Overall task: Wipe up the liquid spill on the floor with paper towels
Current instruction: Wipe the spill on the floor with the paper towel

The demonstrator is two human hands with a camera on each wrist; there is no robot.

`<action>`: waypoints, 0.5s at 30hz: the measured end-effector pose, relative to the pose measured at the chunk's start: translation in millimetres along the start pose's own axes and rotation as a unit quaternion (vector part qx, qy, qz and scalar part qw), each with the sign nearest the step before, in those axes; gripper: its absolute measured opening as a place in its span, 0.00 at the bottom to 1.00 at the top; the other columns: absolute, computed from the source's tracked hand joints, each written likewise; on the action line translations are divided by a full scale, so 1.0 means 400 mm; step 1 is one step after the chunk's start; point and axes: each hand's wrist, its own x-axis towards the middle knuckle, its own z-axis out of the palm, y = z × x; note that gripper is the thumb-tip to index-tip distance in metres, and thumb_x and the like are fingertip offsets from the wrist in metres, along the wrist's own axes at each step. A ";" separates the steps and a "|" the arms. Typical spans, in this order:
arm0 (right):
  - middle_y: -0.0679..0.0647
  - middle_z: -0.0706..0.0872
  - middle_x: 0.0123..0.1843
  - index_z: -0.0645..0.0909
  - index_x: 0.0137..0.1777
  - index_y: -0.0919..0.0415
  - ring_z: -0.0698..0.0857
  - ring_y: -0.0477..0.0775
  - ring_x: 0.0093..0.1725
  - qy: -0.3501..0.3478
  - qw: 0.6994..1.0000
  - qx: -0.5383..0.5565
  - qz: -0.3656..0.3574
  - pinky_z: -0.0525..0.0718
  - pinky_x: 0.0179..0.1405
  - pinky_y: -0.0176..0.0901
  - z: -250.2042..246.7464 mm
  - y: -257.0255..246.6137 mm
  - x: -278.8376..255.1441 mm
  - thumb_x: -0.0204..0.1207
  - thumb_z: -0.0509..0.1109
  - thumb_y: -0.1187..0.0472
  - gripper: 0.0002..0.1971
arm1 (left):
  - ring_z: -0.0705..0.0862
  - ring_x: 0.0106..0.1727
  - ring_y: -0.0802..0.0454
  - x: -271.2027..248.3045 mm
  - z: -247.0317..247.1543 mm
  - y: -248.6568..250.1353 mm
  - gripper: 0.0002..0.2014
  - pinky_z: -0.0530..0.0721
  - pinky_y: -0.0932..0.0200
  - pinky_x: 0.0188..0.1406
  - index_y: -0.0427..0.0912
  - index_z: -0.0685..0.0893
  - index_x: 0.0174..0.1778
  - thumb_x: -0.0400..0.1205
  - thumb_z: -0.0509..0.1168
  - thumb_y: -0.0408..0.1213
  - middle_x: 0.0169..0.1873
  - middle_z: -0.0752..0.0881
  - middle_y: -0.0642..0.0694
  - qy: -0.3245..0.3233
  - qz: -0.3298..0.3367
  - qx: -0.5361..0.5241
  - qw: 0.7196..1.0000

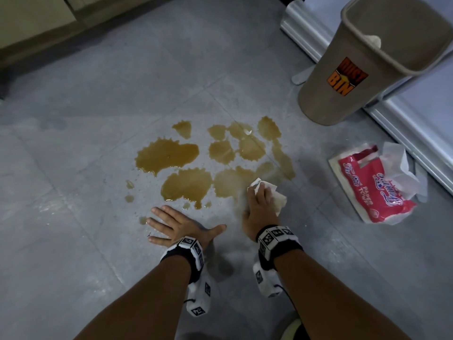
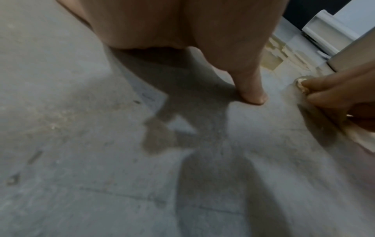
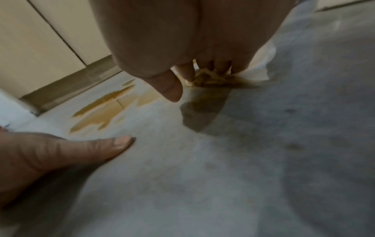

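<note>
The grey tiled floor (image 1: 73,168) is filling most of the head view. The brown spill (image 1: 186,163) is lying mid-floor as several separate puddles, ahead of both hands. A grey dustbin (image 1: 355,77) is standing at the upper right, just beside a white appliance base (image 1: 416,123); a pale wad is showing inside its rim. An opened red paper towel pack (image 1: 377,185) is lying to the right of the spill, near the right hand.

The left hand (image 1: 176,227) is lying flat on the floor, fingers straight and spread, holding nothing, with its fingertips just short of the nearest droplets. The right hand (image 1: 259,209) is curling its fingers over a crumpled paper towel (image 1: 277,200) and pressing it to the floor at the near right edge of the spill.

Bare floor is lying open to the left of the spill and toward the person.

The right wrist view is showing what the head view is not: the underside of the towel (image 3: 205,78) stained brown beneath the fingertips (image 3: 182,72), and beige cabinet doors (image 3: 40,40) beyond. The left wrist view is blurred; it is showing the left thumb (image 2: 251,94) touching the floor.
</note>
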 end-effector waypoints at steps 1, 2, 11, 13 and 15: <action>0.59 0.35 0.86 0.46 0.86 0.55 0.36 0.63 0.84 -0.013 1.000 0.001 -0.009 0.42 0.83 0.57 -0.006 0.016 -0.004 0.81 0.58 0.62 0.36 | 0.25 0.81 0.28 0.002 0.001 -0.002 0.90 0.37 0.21 0.75 0.29 0.18 0.75 0.41 0.61 0.89 0.78 0.21 0.29 0.001 0.001 -0.002 1.000; 0.58 0.35 0.86 0.46 0.86 0.54 0.37 0.62 0.84 -0.022 1.000 -0.002 -0.013 0.44 0.83 0.57 -0.018 0.036 -0.003 0.81 0.58 0.62 0.36 | 0.25 0.81 0.28 0.003 0.003 -0.003 0.90 0.37 0.21 0.75 0.29 0.18 0.76 0.40 0.61 0.89 0.78 0.21 0.29 0.001 0.002 -0.004 1.000; 0.60 0.35 0.86 0.43 0.86 0.58 0.37 0.63 0.84 0.002 0.999 -0.022 -0.040 0.38 0.82 0.54 0.018 0.016 -0.045 0.81 0.58 0.63 0.37 | 0.26 0.81 0.27 0.002 0.003 -0.003 0.89 0.39 0.21 0.76 0.29 0.18 0.75 0.42 0.62 0.88 0.79 0.23 0.28 0.002 0.006 -0.004 1.000; 0.56 0.36 0.86 0.42 0.86 0.56 0.36 0.58 0.84 -0.017 0.997 -0.019 -0.068 0.41 0.84 0.58 0.014 0.051 -0.072 0.80 0.58 0.66 0.38 | 0.26 0.81 0.26 0.003 0.002 -0.002 0.89 0.39 0.21 0.76 0.29 0.17 0.75 0.42 0.61 0.88 0.79 0.22 0.28 -0.002 0.005 -0.005 1.000; 0.55 0.40 0.87 0.40 0.85 0.56 0.38 0.55 0.85 -0.005 0.998 0.017 -0.052 0.45 0.84 0.58 -0.008 0.083 -0.049 0.80 0.57 0.67 0.38 | 0.26 0.81 0.26 0.006 0.002 -0.003 0.89 0.38 0.21 0.76 0.29 0.18 0.75 0.42 0.60 0.89 0.79 0.22 0.28 -0.002 0.006 0.001 1.000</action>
